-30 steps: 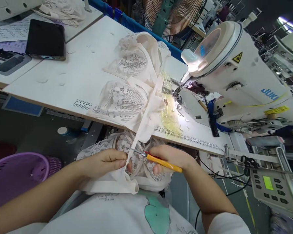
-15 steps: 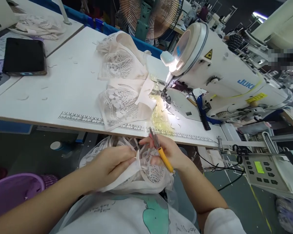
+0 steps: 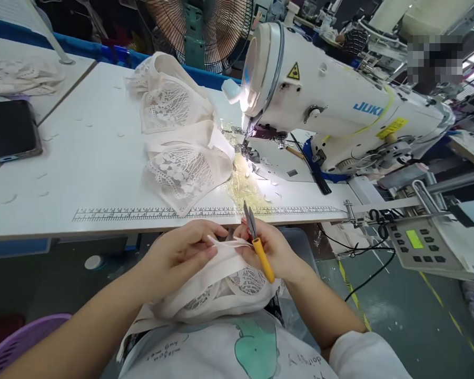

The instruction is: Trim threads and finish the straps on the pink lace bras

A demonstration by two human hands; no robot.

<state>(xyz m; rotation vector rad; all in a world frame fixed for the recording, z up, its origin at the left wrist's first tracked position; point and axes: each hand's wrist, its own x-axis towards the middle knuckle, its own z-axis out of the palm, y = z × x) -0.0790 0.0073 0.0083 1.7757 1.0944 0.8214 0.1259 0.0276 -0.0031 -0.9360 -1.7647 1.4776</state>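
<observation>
L hand (image 3: pixel 177 256): thumb + fingertips pinched on edge of white lace bra w/ smooth fabric band (image 3: pixel 225 262)
R hand (image 3: pixel 275 250): pinching same edge, also gripping orange-handled metal scissors (image 3: pixel 263 259) (blades pointing twd table)
Bra: in lap, band raised btwn hands, near white ruled tabletop (image 3: pixel 95 173)
Tabletop: more white lace cups (image 3: pixel 184 166) beside white JUKI sewing machine (image 3: pixel 319 95), lamp lit

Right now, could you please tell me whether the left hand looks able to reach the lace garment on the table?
Probably yes: the left hand is near the table, and nothing visible blocks the way to the lace garment, though it may need to release the white fabric.
</observation>
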